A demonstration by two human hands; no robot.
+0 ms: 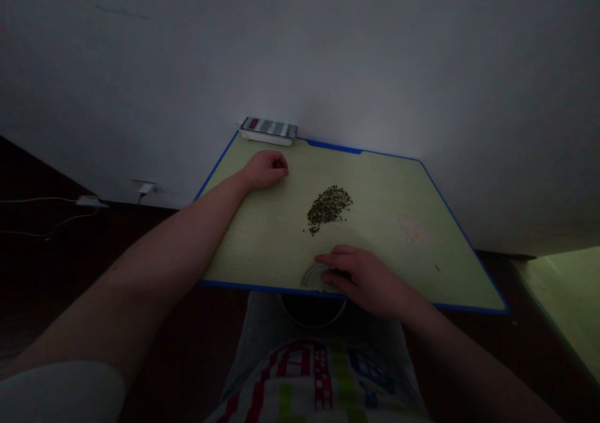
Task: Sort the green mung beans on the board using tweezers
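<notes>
A small heap of greenish-brown beans or seeds [329,205] lies loosely spread on the pale yellow-green board [375,179]. My left hand [267,169] rests on the board to the left of the heap, with its fingers curled in; whatever may be inside them is hidden. At the front edge, the fingers of my right hand [354,276] close on the rim of a clear round dish or lid [310,276], which is partly covered by the hand. Farther right, a thin patch of pale grains [413,232] lies apart from both hands.
A phone [269,127] lies on a white box at the board's back left corner, by the wall. Below the front edge, a dark round container [313,312] sits between my legs. A small reddish sliver [437,268] lies at right. Cables and a plug [146,189] are at far left.
</notes>
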